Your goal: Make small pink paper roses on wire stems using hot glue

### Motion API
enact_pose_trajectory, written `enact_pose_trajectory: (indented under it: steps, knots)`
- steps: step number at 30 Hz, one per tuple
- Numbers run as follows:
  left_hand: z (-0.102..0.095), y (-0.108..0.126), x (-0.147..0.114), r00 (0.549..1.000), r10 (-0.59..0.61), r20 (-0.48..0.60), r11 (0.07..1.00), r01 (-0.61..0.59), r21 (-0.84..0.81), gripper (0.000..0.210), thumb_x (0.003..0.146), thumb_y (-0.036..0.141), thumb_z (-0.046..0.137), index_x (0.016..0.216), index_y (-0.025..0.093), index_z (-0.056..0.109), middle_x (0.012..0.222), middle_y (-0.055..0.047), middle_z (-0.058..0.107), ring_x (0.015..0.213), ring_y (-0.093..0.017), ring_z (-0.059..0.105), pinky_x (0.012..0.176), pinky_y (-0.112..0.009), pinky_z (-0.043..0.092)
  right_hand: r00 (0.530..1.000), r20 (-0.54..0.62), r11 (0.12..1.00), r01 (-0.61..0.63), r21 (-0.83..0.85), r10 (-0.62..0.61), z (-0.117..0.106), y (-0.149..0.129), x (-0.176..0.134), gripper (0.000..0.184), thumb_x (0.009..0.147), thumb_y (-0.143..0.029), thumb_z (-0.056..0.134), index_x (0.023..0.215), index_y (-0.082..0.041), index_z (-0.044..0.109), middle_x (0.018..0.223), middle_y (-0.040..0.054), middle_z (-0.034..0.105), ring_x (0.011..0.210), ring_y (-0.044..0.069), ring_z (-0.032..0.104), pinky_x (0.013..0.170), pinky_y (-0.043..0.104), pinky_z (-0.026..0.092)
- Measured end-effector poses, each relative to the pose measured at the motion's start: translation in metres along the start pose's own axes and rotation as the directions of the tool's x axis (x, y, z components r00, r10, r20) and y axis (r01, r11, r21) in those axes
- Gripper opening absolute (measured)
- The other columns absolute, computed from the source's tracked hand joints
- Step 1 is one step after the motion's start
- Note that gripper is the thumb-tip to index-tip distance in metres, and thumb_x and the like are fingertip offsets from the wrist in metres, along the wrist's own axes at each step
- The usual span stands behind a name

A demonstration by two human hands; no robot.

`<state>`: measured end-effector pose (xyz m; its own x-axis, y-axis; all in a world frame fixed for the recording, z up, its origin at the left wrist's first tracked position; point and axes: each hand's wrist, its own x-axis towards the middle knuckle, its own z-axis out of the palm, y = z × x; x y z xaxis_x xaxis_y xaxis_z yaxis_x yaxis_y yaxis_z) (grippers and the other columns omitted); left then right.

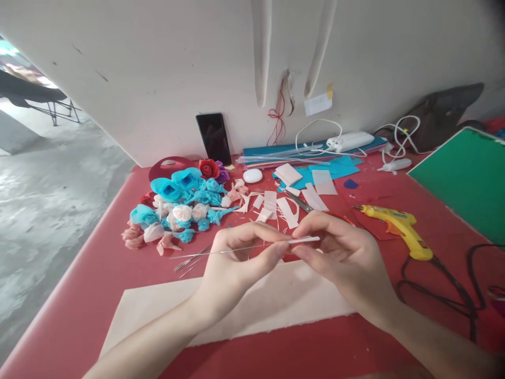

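And the grip was narrow on both sides! L hand [232, 266] had thumb & fingers closed on a thin wire [236, 250]; R hand [351, 258] had fingertips pinched in at the white wrap [305, 240] on that wire's end, thumbs nearly meeting. Key relation: the long axis ran sideways across both hands, approx. level, wrapped tip slightly higher & pointing R, bare tail running L past the L hand. So R hand was nearer the wrapped tip; L hand had the shaft.

Below the grip, a pale sheet [158, 308] lay lengthwise on the red tabletop [98, 263], reaching out L and under the R wrist. Just L of the grip: spare wires [194, 259]. Farther L & beyond, heaped paper flowers [182, 213], blue, white, pink. Straight beyond, close: pale cut pieces [270, 200] plus scissors [305, 206], so a crowded side. R of the grip, a yellow glue gun [412, 234], black cord [453, 281] trailing nearer. Room? Red surface showed btwn sheet & tabletop's L edge, also a strip on the near side. Far beyond, a phone [213, 137] leaned on the wall [158, 79]; far R, a green board [461, 184].
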<state>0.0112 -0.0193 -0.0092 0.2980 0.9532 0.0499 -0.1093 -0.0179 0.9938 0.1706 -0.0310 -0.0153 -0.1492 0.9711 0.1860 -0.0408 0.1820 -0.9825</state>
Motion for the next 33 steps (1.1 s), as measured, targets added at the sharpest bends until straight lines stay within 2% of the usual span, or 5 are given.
enact_pose_trajectory:
  steps: [14, 22, 24, 28, 33]
  knots:
    - [0.001, -0.002, 0.004, 0.991, 0.127, -0.044, 0.983, -0.119, 0.139, 0.018, 0.070, 0.005, 0.065, 0.071, 0.021, 0.072, 0.069, 0.003, 0.071, 0.067, -0.009, 0.062, 0.065, -0.017, 0.048, 0.996, -0.072, 0.983, -0.059, -0.173, 0.047, -0.005, -0.007, 0.005, 0.008, 0.078, -0.020, 0.058, 0.070, -0.021, 0.060, 0.061, -0.0056, 0.052, 0.050, 0.002, 0.046, 0.045, 0.010, 0.036]
    - [-0.003, -0.005, 0.013, 0.992, -0.081, -0.096, 0.997, 0.082, 0.007, 0.012, 0.070, 0.013, 0.067, 0.060, 0.019, 0.068, 0.060, 0.003, 0.067, 0.059, -0.009, 0.060, 0.059, -0.017, 0.047, 0.970, -0.240, 0.918, -0.063, -0.392, -0.035, -0.035, -0.002, 0.028, 0.035, 0.081, -0.034, 0.058, 0.053, -0.015, 0.049, 0.045, -0.0049, 0.034, 0.041, 0.003, 0.030, 0.038, 0.017, 0.023]
    - [-0.004, -0.008, 0.016, 0.985, -0.140, -0.100, 0.990, 0.135, -0.047, 0.012, 0.070, 0.015, 0.067, 0.059, 0.019, 0.067, 0.059, 0.002, 0.066, 0.059, -0.010, 0.059, 0.061, -0.019, 0.047, 0.974, -0.221, 0.886, -0.067, -0.458, -0.040, -0.041, 0.001, 0.033, 0.036, 0.079, -0.032, 0.060, 0.051, -0.015, 0.046, 0.043, -0.0050, 0.031, 0.041, 0.004, 0.029, 0.039, 0.018, 0.023]
    - [-0.006, -0.011, 0.020, 0.975, -0.205, -0.086, 0.973, 0.193, -0.125, 0.011, 0.070, 0.017, 0.065, 0.058, 0.018, 0.066, 0.058, 0.002, 0.065, 0.059, -0.010, 0.056, 0.062, -0.019, 0.045, 0.994, -0.111, 0.875, -0.059, -0.480, 0.006, -0.045, 0.001, 0.037, 0.023, 0.077, -0.024, 0.061, 0.099, -0.018, 0.058, 0.075, 0.0003, 0.058, 0.058, 0.009, 0.052, 0.053, 0.019, 0.042]
    - [-0.003, -0.009, 0.018, 0.968, -0.237, -0.083, 0.960, 0.220, -0.170, 0.012, 0.069, 0.016, 0.064, 0.058, 0.018, 0.066, 0.056, 0.002, 0.064, 0.057, -0.009, 0.055, 0.063, -0.018, 0.044, 0.988, 0.111, 0.895, -0.045, -0.443, 0.104, -0.033, -0.011, 0.026, 0.010, 0.078, -0.024, 0.059, 0.086, -0.023, 0.065, 0.081, -0.0017, 0.062, 0.064, 0.008, 0.056, 0.053, 0.014, 0.044]
